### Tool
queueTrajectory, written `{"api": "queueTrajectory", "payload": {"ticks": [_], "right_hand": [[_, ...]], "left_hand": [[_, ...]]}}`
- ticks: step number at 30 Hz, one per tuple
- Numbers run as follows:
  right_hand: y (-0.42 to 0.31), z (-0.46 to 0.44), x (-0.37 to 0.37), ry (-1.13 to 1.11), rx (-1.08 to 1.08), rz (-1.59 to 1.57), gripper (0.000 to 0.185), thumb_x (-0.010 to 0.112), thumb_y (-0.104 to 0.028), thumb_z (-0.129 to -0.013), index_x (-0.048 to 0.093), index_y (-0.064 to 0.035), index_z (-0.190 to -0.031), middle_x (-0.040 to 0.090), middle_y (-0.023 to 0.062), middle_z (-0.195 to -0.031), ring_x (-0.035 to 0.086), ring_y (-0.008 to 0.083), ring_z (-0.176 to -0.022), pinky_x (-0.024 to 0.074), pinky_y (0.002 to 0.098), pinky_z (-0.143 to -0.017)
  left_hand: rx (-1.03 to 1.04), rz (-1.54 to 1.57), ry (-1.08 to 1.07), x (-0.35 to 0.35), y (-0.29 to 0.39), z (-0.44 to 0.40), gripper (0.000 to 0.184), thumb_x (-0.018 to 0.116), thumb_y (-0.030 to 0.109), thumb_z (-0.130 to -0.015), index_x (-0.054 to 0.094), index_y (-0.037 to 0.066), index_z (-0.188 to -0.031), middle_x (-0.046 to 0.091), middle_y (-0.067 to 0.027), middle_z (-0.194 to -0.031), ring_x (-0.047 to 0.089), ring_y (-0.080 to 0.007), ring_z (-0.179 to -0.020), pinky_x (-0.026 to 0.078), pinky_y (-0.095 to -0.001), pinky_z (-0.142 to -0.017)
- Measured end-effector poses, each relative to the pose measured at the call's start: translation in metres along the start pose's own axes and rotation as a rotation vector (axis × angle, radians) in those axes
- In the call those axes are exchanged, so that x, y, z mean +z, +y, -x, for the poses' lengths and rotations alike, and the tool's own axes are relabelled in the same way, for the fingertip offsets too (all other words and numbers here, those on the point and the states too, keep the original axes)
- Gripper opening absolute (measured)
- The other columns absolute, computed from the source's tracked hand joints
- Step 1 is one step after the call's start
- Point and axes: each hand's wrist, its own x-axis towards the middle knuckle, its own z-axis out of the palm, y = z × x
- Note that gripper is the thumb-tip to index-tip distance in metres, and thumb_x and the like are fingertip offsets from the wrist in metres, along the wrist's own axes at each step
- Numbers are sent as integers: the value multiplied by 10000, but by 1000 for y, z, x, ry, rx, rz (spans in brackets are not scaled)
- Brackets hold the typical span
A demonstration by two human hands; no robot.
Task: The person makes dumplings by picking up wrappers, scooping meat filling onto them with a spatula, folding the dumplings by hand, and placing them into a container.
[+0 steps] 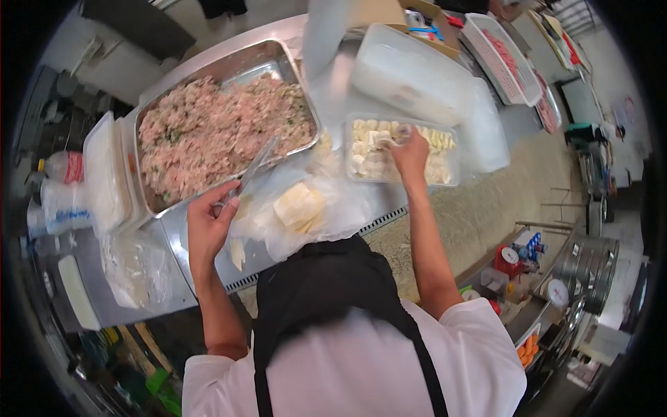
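Observation:
My left hand (210, 214) is closed around a thin metal spatula (258, 163), whose blade reaches over the near edge of a large metal tray (310, 104). Pinkish minced filling (219, 132) with green bits fills most of that tray. My right hand (412, 156) reaches into a clear plastic container (451, 174) holding rows of small pale dumplings (360, 148). Its fingers are pinched at one dumpling there, partly hidden by the hand. Between my hands lies a stack of square yellowish wrappers (301, 206) on crumpled plastic (344, 215).
Translucent lids or containers (413, 69) lie behind the dumplings. A white basket (500, 59) with pink meat stands at the far right. Stacked plastic containers (110, 174), a plastic bag (139, 267) and a bottle (66, 167) are left. Scales (509, 256) stand at lower right.

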Motion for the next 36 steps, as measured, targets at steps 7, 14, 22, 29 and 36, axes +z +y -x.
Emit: {"api": "queueTrajectory", "payload": {"ticks": [7,14,22,29,36], "right_hand": [[-90,89,0,-590,-479,-471,294,823,-74,-738,710,-79,-1009,713,85,-997,702,259,-882,564,357,-801],[-106,127,56,-719,-759,-184,186,766,-135,-762,685,-59,-912,670,94,-960,632,327,-957,532,413,-772],[-94,87,24,-791,-119,-770,203,647,-142,-934,655,-9,-1087,680,122,-1131,648,293,-1046,510,363,-895],[-72,68,3,-964,328,-2198,609,300,-402,-1079,295,25,-1514,419,233,-1512,404,441,-1393,303,568,-1175],[-57,78,25,-667,567,-1878,546,442,-305,-1064,347,46,-1472,487,219,-1452,473,393,-1350,358,517,-1159]], "left_hand": [[-29,-95,21,-5,-11,4,342,711,46,-843,711,36,-1186,587,20,-777,468,-54,-648,422,-224,-567],[-90,-183,51,-8,-5,8,332,673,78,-906,688,27,-1234,664,-21,-873,519,-101,-758,470,-292,-729],[186,-816,67,-20,10,-35,281,617,2,-816,735,50,-1067,665,-181,-923,641,-384,-894,502,-447,-785],[192,-1051,-204,34,-17,-97,292,598,-2,-712,755,45,-954,683,-228,-906,653,-433,-881,514,-492,-799],[164,-525,-346,0,-16,-105,237,646,8,-731,741,-1,-948,693,-226,-875,659,-398,-836,517,-428,-764]]}}
